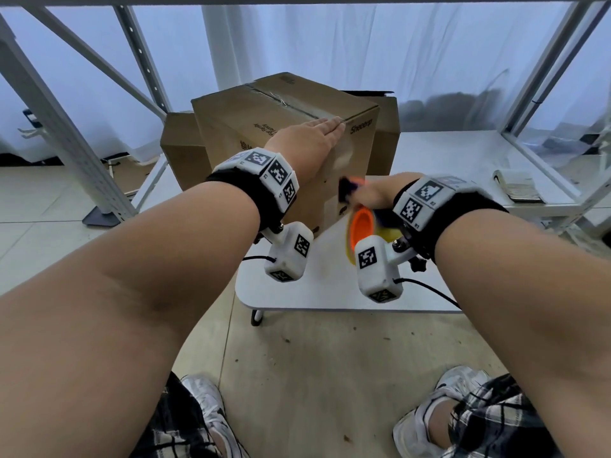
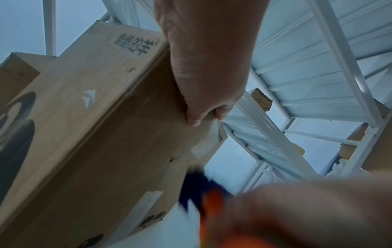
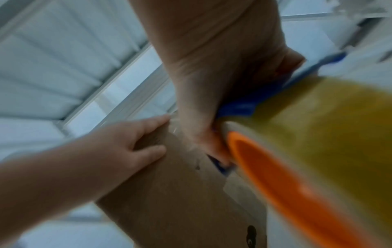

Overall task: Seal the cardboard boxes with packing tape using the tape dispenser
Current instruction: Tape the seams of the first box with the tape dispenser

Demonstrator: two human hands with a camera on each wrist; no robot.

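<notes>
**Marker-tagged wrist rigs, bare forearms, plaid and pale trainers**

Both forearms are bare, with no sleeves in view. Each wrist carries a wide black fabric wristband (image 1: 246,193) topped by a ring of white plastic blocks printed with black-and-white square fiducial markers (image 1: 277,170); small letter-and-number labels sit beside the markers on the right wrist's ring (image 1: 426,196). Below each band a white boxy camera housing (image 1: 289,256), also marked with square codes, hangs on a metal screw joint, and a thin black cable (image 1: 429,289) trails from it. Lower down are black-and-white plaid trousers (image 1: 496,421) and pale, worn trainers (image 1: 420,421).
</notes>
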